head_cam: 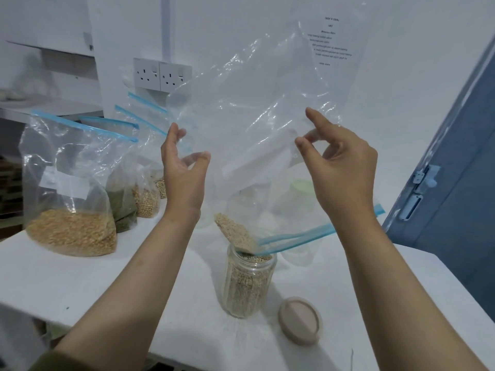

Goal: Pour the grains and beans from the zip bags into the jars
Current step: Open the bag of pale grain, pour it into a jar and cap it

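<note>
Nearly emptied, a clear zip bag (254, 124) hangs upside down above an open glass jar (247, 283) on the white tabletop (93, 285), its blue zip mouth at the jar's rim. A last wedge of pale grain (233, 232) slides in; the jar looks almost full. The left hand (182, 172) cups the bag's edge with loosely curled fingers; the right hand (340, 162) pinches the raised film. The bag looks light, limp and slippery, so gripping its upper corners probably steers it best. A tan lid (300, 320) lies beside the jar. Filled bags (72, 188) stand to the left.
</note>
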Motion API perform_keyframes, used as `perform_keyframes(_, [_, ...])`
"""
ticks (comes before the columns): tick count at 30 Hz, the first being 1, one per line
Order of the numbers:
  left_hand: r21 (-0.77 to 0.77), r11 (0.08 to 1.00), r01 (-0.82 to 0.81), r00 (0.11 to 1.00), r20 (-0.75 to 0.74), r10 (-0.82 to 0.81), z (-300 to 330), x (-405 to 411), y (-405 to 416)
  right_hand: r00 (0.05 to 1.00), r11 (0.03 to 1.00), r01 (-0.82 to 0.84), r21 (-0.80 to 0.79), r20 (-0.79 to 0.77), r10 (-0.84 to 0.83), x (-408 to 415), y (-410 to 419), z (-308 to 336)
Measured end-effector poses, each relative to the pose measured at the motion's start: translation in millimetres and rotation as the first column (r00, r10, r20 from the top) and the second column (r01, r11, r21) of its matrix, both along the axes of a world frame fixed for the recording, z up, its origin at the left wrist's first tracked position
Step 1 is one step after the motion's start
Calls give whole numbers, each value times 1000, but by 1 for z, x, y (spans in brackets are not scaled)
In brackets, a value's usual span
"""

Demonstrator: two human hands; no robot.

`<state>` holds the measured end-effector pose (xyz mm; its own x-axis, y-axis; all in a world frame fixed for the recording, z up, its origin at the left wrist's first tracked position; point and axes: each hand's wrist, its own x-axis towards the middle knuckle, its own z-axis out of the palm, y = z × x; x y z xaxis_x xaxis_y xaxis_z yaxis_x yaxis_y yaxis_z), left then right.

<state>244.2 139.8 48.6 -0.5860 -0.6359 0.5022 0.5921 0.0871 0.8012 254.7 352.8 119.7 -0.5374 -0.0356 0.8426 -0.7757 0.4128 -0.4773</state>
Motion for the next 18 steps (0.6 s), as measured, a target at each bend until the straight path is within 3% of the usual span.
perform_keyframes(18, [-20,1000,-8,1000,10,8,3,0,5,999,999,-24,-34,22,25,2,0,-1])
